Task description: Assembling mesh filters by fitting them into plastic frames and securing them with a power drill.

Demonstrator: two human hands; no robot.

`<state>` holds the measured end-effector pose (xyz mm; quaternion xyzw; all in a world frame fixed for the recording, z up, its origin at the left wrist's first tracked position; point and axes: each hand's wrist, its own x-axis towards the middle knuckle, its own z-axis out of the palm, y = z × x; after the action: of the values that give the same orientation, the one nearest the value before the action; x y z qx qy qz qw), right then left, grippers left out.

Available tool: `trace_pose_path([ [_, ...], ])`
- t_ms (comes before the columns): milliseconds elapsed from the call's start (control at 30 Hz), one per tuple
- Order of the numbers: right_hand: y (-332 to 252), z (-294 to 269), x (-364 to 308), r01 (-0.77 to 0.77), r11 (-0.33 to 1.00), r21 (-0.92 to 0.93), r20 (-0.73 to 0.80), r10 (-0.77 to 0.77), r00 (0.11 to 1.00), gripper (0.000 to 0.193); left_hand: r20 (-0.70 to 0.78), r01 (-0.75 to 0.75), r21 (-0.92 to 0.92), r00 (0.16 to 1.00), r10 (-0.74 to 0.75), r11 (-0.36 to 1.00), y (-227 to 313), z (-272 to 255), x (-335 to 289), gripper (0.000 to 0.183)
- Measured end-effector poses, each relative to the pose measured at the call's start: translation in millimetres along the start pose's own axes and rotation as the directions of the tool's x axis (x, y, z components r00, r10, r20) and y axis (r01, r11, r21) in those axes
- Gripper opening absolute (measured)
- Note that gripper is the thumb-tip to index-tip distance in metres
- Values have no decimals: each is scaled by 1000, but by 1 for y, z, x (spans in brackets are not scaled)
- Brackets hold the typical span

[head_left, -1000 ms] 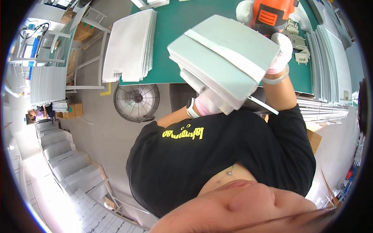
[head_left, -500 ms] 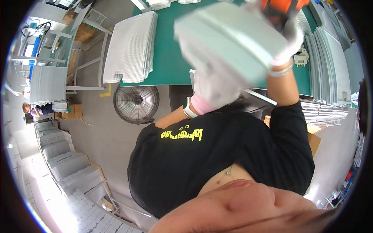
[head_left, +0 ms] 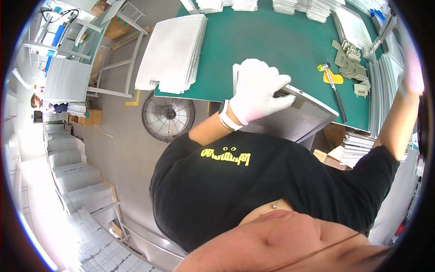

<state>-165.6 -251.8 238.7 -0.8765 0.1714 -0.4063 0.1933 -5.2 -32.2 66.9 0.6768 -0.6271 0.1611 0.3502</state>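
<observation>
A metal-framed mesh panel (head_left: pixel 294 121) leans at a tilt against the near edge of the green table (head_left: pixel 253 41), close to my body. My left hand (head_left: pixel 258 88), in a white glove, is at its upper edge, with thumb and fingers curved round the frame; part of the grip is hidden behind the fingers. At the far right rim of the view, my right hand (head_left: pixel 411 68) is stretched out, pale and smeared by motion, so its fingers do not show clearly. A hammer (head_left: pixel 334 93) with a black handle and yellow-green tip lies on the table between the hands.
Stacked white mesh sheets (head_left: pixel 174 54) lie at the table's left end. Grey-green plastic parts (head_left: pixel 351 61) and a yellow piece (head_left: pixel 334 77) lie near the hammer. More sheets (head_left: pixel 383 90) stand along the right. A floor fan (head_left: pixel 168 115) stands beside the table; another person (head_left: pixel 38 100) is far left.
The large pale flat piece and the orange-and-black tool before my right hand are out of view. My right hand has swung out right; my left hand has come to the panel's edge.
</observation>
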Motion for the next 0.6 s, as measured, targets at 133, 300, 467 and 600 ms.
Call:
trace_pose_path([
  [133,-28,35,-71,488,838,-245,451,-347,822,84,24,10,17,1000,-10,1000,14,-14,20,39],
  [300,22,23,-137,-59,986,-154,733,154,663,75,-186,-129,70,973,140,989,-1,-20,8,35],
  [467,123,-116,-256,-674,709,208,-77,698,711,58,-248,521,699,819,-518,489,-121,-61,-113,78],
  [600,142,-160,-231,-507,787,353,-534,614,582,51,-81,637,749,364,-928,184,-164,-98,-173,93],
])
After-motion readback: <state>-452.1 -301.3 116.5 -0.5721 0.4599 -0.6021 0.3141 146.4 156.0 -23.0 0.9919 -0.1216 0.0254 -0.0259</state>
